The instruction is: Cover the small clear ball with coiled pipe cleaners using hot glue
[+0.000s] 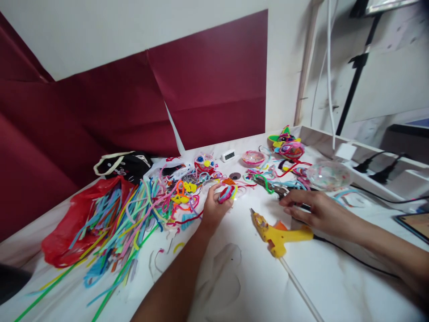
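My left hand (214,210) is closed around a small striped piece of fuzzy pipe cleaners (227,193) in pink, blue, white and yellow. To the right, my right hand (310,210) curls its fingers at the dark handles of a metal hand tool (277,188), which lies low over the table; whether it is scissors or pliers is unclear. A green pipe cleaner (267,184) loops by its jaws. Below my right hand lies a yellow glue gun (278,235), its nozzle pointing to the upper left and a clear glue stick (300,286) sticking out.
Loose pipe cleaners (144,219) spill from a red plastic bag (67,223) on the left. Behind stand a decorated ball with eyes (204,163), a small digital clock (228,155), a pink-rimmed bowl (253,158) and a clear bowl (330,175). Plugs (382,172) and cables run along the right.
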`<move>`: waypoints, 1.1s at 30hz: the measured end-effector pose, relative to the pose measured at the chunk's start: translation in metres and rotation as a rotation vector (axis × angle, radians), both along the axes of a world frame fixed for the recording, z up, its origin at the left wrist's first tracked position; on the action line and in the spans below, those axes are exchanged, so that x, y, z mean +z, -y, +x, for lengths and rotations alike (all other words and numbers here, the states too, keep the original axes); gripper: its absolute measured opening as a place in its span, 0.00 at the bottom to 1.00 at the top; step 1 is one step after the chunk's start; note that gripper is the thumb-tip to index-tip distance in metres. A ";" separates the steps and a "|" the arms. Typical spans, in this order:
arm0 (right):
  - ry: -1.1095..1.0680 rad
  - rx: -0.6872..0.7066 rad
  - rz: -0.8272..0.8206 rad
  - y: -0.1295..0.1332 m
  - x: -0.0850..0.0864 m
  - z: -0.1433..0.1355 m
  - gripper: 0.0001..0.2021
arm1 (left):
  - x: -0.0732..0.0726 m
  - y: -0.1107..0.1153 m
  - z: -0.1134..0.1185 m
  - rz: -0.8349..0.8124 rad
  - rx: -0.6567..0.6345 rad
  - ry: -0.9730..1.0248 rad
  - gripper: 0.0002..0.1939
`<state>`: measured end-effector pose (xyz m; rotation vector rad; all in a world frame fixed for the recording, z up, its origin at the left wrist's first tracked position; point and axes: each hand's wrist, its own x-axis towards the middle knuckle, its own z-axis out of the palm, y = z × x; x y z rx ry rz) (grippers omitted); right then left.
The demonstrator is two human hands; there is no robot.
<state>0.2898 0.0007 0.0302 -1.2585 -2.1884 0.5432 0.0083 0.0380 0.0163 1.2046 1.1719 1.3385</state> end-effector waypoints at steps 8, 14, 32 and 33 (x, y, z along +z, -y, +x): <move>-0.039 0.004 0.169 -0.003 -0.015 0.005 0.12 | 0.007 -0.003 -0.012 -0.082 0.007 0.116 0.26; 0.012 0.024 0.246 -0.003 -0.019 0.010 0.13 | 0.021 0.002 -0.020 -0.097 -0.068 0.233 0.27; 0.092 0.077 0.355 0.005 -0.022 0.008 0.14 | -0.009 -0.043 -0.031 0.011 0.163 -0.052 0.27; 0.098 0.088 0.356 0.005 -0.022 0.007 0.15 | -0.007 -0.043 -0.032 0.028 0.165 -0.059 0.27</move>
